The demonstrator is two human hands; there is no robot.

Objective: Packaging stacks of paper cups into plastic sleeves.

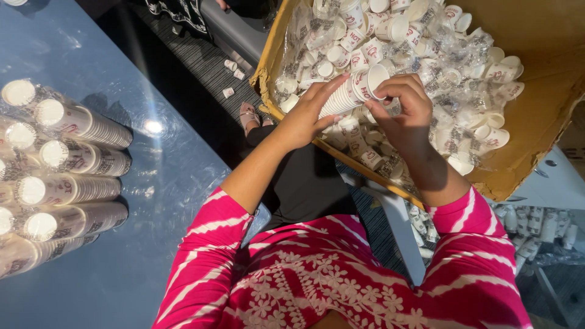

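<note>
My left hand (308,116) grips a stack of nested white paper cups (353,91) lying sideways, its open mouth pointing right. My right hand (403,109) pinches the rim of the outermost cup with fingertips. Both hands hover over a large cardboard box (536,128) filled with several loose white paper cups (451,67) and bits of clear plastic wrap. I wear a pink and white patterned top with short sleeves.
On the blue table (122,268) at the left lie several long sleeves of stacked cups in clear wrap (67,158). A few cups lie on the dark floor (234,67). More wrapped cups rest at the lower right (536,225). A sandalled foot (248,114) shows below the box.
</note>
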